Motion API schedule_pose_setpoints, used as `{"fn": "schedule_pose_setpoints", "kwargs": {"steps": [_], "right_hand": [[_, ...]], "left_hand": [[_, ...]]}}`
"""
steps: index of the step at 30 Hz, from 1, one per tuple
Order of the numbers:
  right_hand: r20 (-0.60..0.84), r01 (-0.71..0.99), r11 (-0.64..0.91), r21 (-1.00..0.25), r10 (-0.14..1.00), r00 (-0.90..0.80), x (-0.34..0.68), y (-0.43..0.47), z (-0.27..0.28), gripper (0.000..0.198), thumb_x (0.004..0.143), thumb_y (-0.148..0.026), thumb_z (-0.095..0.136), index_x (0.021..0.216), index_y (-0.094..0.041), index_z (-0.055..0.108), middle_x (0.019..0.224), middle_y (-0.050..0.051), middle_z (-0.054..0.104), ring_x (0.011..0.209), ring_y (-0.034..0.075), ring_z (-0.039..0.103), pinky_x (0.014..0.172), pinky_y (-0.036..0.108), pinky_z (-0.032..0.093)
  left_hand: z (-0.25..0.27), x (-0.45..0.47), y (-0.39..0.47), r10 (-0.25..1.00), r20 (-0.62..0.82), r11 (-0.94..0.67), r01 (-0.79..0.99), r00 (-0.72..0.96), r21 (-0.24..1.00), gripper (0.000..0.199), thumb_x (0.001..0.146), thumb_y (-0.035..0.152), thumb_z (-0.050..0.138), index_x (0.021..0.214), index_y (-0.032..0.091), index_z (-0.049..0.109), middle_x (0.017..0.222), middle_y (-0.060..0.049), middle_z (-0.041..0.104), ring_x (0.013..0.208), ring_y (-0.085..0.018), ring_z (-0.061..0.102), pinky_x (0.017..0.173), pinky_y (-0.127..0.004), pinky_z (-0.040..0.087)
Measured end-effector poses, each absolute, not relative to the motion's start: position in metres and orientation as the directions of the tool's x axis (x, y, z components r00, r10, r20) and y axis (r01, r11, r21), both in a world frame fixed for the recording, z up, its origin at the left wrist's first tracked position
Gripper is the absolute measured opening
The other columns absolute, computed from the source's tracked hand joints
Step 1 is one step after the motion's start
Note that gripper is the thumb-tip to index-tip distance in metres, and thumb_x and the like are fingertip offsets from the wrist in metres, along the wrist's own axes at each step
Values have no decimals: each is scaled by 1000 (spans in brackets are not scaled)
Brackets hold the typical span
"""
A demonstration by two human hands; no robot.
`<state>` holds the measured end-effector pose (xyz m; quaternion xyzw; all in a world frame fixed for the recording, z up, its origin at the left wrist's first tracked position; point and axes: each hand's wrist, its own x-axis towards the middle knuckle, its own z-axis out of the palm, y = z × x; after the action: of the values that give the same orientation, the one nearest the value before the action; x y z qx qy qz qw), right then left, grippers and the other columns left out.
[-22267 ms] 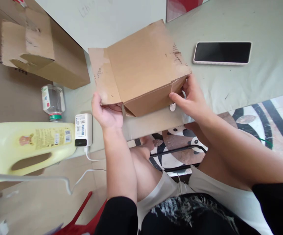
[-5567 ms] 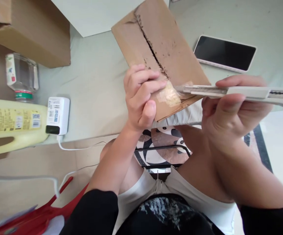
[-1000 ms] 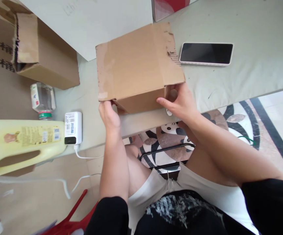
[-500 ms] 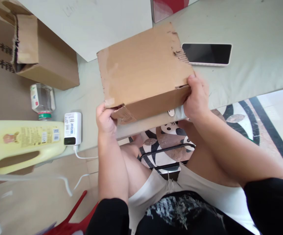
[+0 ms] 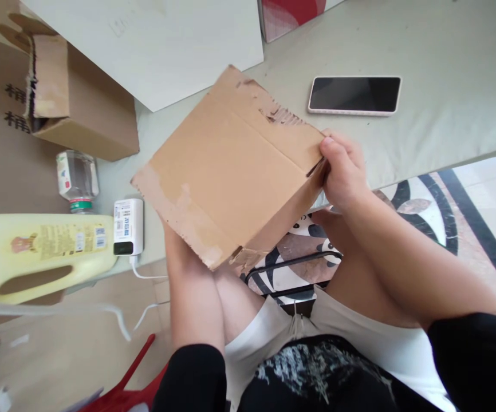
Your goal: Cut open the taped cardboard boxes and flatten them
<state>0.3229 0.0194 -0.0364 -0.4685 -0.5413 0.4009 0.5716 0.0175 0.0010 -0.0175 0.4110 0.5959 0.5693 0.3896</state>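
Here's the right hand (image 5: 345,171), thumb on top, fingers curled tight around one corner of the cardboard box (image 5: 231,166), which slants across the near edge of the tabletop (image 5: 454,114), another corner jutting out past it! The left forearm (image 5: 196,309) runs in underneath; the left hand is hidden, so its fingers' opening and hold can't be told. Back from that edge, a phone (image 5: 354,94) lies flat.

Right hand (image 5: 343,170) is locked in a pinch, thumb (image 5: 332,147) on top, forearm (image 5: 411,252) slanting back behind the grip. Left arm (image 5: 197,306) is off to its left, left hand hidden from me.
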Motion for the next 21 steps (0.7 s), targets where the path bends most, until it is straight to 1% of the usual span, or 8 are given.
{"fn": "schedule_pose_setpoints", "kwargs": {"steps": [4,7,9,11,14,16,18,21], "right_hand": [[215,253,176,-951,967,137,324,18,-19,40,93,-59,49,75,-24,58,68,1,58,68,17,60,72,38,53],[212,302,154,-941,962,169,324,19,-15,25,91,-48,58,87,-24,64,85,4,67,81,19,64,80,39,54],[205,246,152,-957,956,208,324,20,-18,25,86,-44,64,103,-26,63,101,4,68,91,20,65,85,38,55],[109,95,91,-991,973,203,323,23,-24,33,84,-45,66,110,-27,59,94,2,67,82,17,64,74,35,55],[-66,-119,-55,-991,994,86,319,26,-29,28,83,-51,65,89,-25,57,61,-4,51,50,11,47,48,27,41],[-63,-169,-50,-984,995,74,316,26,-28,33,80,-52,71,77,-24,54,55,-5,44,44,8,38,42,24,31],[-20,-198,5,-980,992,124,312,24,-24,35,75,-51,77,76,-23,55,57,-6,46,41,5,36,39,22,26],[-40,-267,-3,-964,990,132,307,19,-18,39,68,-53,82,79,-23,59,56,-7,49,37,4,35,35,20,24]], "left_hand": [[-7,26,-5,891,12,-93,-157,-453,983,51,87,63,51,100,16,64,101,-5,70,93,-18,66,84,-33,56],[-1,28,-4,903,69,-194,-258,-424,947,53,89,64,47,102,16,64,106,-5,72,108,-21,65,92,-34,54],[1,28,-1,921,107,-247,-349,-375,904,53,94,61,41,106,15,64,109,-7,72,117,-23,62,95,-36,54],[4,28,3,928,123,-271,-412,-351,870,51,98,56,35,111,16,63,111,-7,73,124,-24,59,100,-39,53],[11,31,6,949,109,-240,-454,-296,858,54,99,59,30,117,20,62,116,-6,72,133,-24,54,109,-42,49],[16,34,5,960,117,-230,-484,-253,844,59,96,66,30,119,22,62,124,-6,69,139,-24,49,115,-43,45],[18,37,4,957,117,-238,-494,-264,836,62,91,73,38,119,24,63,131,-6,66,144,-25,44,118,-44,42],[13,37,10,925,95,-255,-414,-369,874,43,79,62,67,104,27,68,130,-4,67,143,-24,46,118,-38,44]]}}
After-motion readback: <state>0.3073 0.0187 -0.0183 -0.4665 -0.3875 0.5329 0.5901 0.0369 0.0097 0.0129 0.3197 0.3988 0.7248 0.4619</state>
